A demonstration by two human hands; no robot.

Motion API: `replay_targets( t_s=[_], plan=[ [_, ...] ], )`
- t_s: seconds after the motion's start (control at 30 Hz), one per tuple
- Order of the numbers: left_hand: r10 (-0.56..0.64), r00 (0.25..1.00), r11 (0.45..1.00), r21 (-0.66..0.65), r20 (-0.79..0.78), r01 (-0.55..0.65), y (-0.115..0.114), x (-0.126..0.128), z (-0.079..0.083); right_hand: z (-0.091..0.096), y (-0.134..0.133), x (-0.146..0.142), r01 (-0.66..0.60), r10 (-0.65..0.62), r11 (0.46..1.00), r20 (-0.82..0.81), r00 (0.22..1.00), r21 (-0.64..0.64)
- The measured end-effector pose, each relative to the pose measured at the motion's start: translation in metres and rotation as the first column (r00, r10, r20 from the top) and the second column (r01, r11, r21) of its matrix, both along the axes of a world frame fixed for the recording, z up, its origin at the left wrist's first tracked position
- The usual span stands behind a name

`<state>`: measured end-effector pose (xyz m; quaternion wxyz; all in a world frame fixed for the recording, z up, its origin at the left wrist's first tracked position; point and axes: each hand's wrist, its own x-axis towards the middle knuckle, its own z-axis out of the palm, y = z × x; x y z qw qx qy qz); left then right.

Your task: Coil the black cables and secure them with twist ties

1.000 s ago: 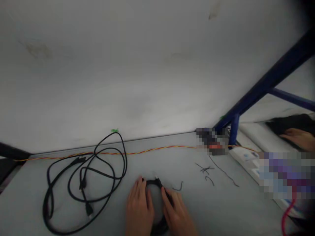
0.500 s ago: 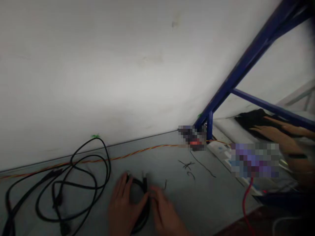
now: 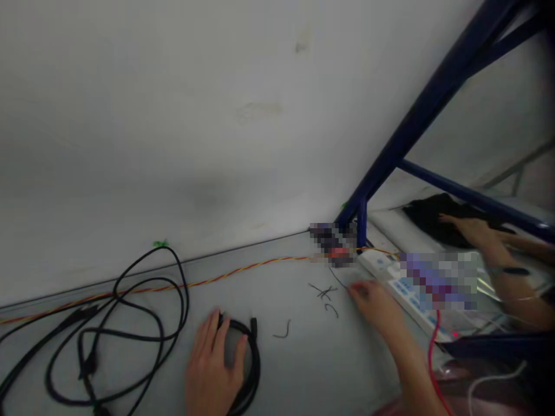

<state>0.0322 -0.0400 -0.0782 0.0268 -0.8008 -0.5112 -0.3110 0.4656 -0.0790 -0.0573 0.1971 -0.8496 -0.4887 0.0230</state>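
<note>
Left hand [image 3: 214, 364] resting on black cable coil [image 3: 254, 370], 6 o'clock.
Left grip apart, not clamped; right hand [image 3: 373, 306], 4 o'clock, fingers together at thin wire [image 3: 340, 280], hold unclear.

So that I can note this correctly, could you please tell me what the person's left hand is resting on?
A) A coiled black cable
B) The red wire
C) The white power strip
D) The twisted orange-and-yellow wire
A: the left hand lies with its fingers over the coiled black cable on the tabletop.
</note>
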Motion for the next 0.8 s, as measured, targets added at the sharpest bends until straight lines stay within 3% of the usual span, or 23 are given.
replay_targets(
  t_s=[0.1,0.2,0.27,0.33,0.4,0.47,0.53,0.57,0.67,0.8],
  plan=[
    [-0.030,1.000,0.999,-0.011,-0.008,0.030,0.001,-0.004,-0.006,-0.006,0.003,-0.009,-0.064,0.065,0.997,0.019,0.998,-0.044],
    [-0.016,1.000,1.000,-0.019,-0.005,0.016,0.002,-0.010,-0.012,-0.004,0.007,-0.018,-0.039,0.041,0.999,0.056,0.998,-0.031],
    [-0.002,1.000,0.999,-0.040,0.010,0.002,0.001,-0.012,-0.015,0.003,0.009,-0.030,-0.022,0.024,0.997,-0.027,0.999,0.071],
    [0.011,0.999,0.998,-0.070,0.033,-0.008,-0.001,-0.012,-0.017,0.013,0.010,-0.056,-0.022,0.084,0.968,-0.239,0.967,0.250],
    [0.035,0.997,0.995,-0.101,0.075,-0.027,-0.002,-0.011,-0.017,0.023,0.009,-0.099,-0.045,0.267,0.901,-0.471,0.841,0.432],
    [0.077,0.988,0.990,-0.124,0.131,-0.061,-0.003,-0.010,-0.018,0.031,0.010,-0.155,-0.133,0.482,0.846,-0.633,0.606,0.517],
    [0.106,0.979,0.987,-0.138,0.177,-0.082,-0.003,-0.008,-0.020,0.032,0.013,-0.210,-0.286,0.641,0.767,-0.667,0.379,0.574],
    [0.112,0.975,0.986,-0.142,0.191,-0.085,-0.003,-0.008,-0.020,0.030,0.015,-0.234,-0.307,0.670,0.743,-0.662,0.335,0.595],
    [0.100,0.972,0.986,-0.155,0.212,-0.067,-0.001,-0.010,-0.019,0.018,0.025,-0.277,-0.357,0.706,0.707,-0.577,0.411,0.611],
    [0.076,0.955,0.974,-0.225,0.286,-0.010,0.008,-0.020,-0.007,0.000,0.027,-0.286,-0.524,0.765,0.636,-0.373,0.525,0.567]
  ],
)
